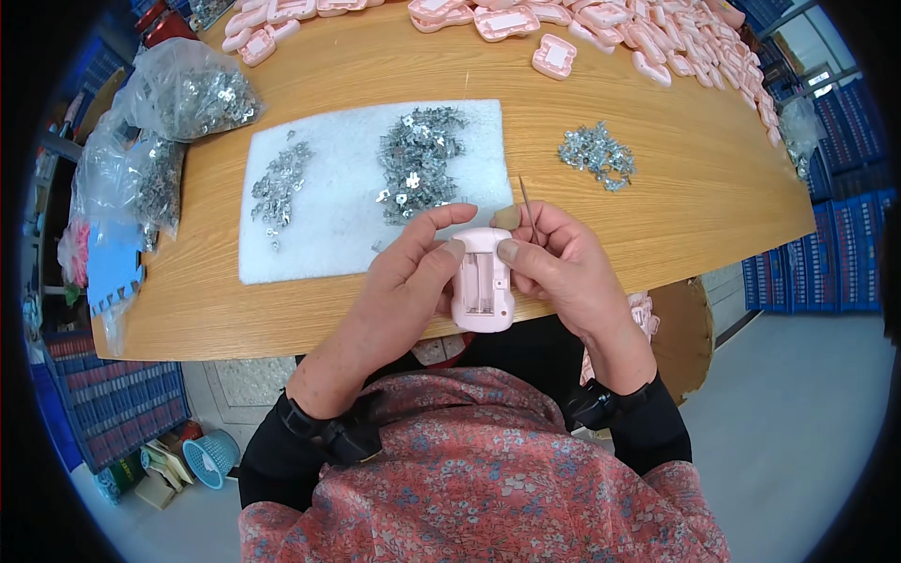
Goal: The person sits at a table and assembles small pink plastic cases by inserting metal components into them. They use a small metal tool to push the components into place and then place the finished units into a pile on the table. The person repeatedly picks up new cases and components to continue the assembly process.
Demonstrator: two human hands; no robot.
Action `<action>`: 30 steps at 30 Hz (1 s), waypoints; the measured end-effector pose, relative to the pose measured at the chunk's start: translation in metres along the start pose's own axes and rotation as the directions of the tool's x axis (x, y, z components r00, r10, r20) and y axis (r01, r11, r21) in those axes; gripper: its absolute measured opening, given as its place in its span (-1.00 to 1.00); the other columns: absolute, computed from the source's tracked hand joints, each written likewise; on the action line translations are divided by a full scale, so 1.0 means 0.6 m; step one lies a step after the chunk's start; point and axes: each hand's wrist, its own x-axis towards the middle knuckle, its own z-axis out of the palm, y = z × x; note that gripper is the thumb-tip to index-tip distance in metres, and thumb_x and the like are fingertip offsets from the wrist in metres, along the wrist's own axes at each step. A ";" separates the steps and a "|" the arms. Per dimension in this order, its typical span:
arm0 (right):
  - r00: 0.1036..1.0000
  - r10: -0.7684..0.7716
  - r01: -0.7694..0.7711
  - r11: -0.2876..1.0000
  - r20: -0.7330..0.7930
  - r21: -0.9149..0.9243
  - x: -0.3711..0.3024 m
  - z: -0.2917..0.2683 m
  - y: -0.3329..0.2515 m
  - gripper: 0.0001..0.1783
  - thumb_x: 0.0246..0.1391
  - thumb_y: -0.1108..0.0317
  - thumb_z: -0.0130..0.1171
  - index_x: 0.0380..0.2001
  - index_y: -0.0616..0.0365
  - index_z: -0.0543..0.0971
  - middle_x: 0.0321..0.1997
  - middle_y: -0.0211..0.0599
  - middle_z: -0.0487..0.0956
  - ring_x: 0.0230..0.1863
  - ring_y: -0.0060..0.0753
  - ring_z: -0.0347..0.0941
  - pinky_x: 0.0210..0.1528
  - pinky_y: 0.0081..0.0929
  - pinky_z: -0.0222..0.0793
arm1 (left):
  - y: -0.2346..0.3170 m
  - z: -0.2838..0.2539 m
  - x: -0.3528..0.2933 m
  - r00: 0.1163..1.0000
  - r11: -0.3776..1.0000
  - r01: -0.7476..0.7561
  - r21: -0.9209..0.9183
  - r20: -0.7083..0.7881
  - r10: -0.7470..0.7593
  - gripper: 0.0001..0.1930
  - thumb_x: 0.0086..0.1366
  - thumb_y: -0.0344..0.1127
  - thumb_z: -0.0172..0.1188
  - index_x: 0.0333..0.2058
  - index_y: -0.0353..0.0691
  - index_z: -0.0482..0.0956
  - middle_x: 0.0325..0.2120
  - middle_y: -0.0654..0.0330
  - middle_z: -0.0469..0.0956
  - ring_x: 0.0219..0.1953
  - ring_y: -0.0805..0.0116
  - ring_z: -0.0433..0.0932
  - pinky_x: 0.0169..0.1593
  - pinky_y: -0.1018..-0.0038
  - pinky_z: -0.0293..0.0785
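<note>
I held the pink plastic casing (482, 281) at the table's (713, 188) near edge, left hand (408, 272) and right hand (554, 263) both gripping it; the right also pinched a thin pick (527, 206). Metal clips (418, 164) lay farther off on the white foam pad (319, 235).

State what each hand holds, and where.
Both hands, left hand and right hand, grip the pink plastic casing by its upper sides; right also pinches a thin pick.

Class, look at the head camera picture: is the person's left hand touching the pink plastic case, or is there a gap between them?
Touching. The head view shows the left hand wrapped against the side of the pink case, thumb and fingertips pressed on its upper edge, with no gap visible.
</note>
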 end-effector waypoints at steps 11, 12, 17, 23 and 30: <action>1.000 -0.021 0.022 0.999 0.022 -0.047 -0.009 -0.007 -0.003 -0.81 0.21 0.39 0.23 -0.15 0.22 0.54 -0.37 -0.60 0.51 -0.38 -0.83 0.36 -0.35 -0.77 0.28 | 0.012 -0.001 0.004 0.963 0.824 -0.268 0.499 0.165 0.213 -0.60 0.44 -0.42 -0.07 0.22 -0.29 0.36 -0.09 0.19 0.57 -0.10 0.54 0.52 -0.02 0.55 0.47; 1.000 -0.018 0.018 1.000 0.018 -0.004 -0.011 -0.004 -0.007 -0.81 0.22 0.40 0.21 -0.14 0.23 0.54 -0.36 -0.59 0.51 -0.36 -0.83 0.37 -0.32 -0.76 0.29 | 0.009 -0.002 0.007 0.954 0.808 -0.300 0.507 0.161 0.253 -0.61 0.44 -0.42 -0.06 0.21 -0.29 0.36 -0.13 0.19 0.57 -0.13 0.54 0.52 -0.05 0.55 0.48; 0.983 -0.175 0.173 0.985 -0.064 -0.026 -0.022 0.015 0.005 -0.82 0.30 0.43 0.10 -0.10 0.27 0.53 -0.31 -0.57 0.50 -0.29 -0.81 0.33 -0.23 -0.73 0.30 | -0.002 -0.006 0.015 0.996 0.995 -0.020 -0.094 0.088 0.029 -0.64 0.48 -0.27 -0.02 0.18 -0.25 0.37 -0.33 0.20 0.51 -0.42 0.44 0.47 -0.30 0.52 0.45; 0.957 -0.285 0.266 0.939 -0.057 -0.219 -0.026 0.024 0.036 -0.82 0.33 0.44 0.02 -0.11 0.29 0.53 -0.32 -0.52 0.51 -0.25 -0.77 0.34 -0.19 -0.68 0.33 | 0.002 -0.008 0.012 0.985 0.892 0.095 -0.442 0.173 -0.019 -0.56 0.48 -0.06 0.04 0.17 -0.21 0.33 -0.39 0.19 0.48 -0.50 0.40 0.41 -0.36 0.41 0.39; 0.936 -0.353 0.343 0.915 -0.008 -0.214 -0.026 0.037 0.040 -0.77 0.28 0.47 0.05 -0.05 0.28 0.56 -0.34 -0.36 0.64 -0.29 -0.66 0.53 -0.25 -0.59 0.45 | 0.004 -0.006 0.012 0.981 0.880 0.129 -0.458 0.191 -0.044 -0.54 0.48 -0.04 0.04 0.18 -0.19 0.34 -0.41 0.19 0.45 -0.51 0.40 0.39 -0.39 0.41 0.34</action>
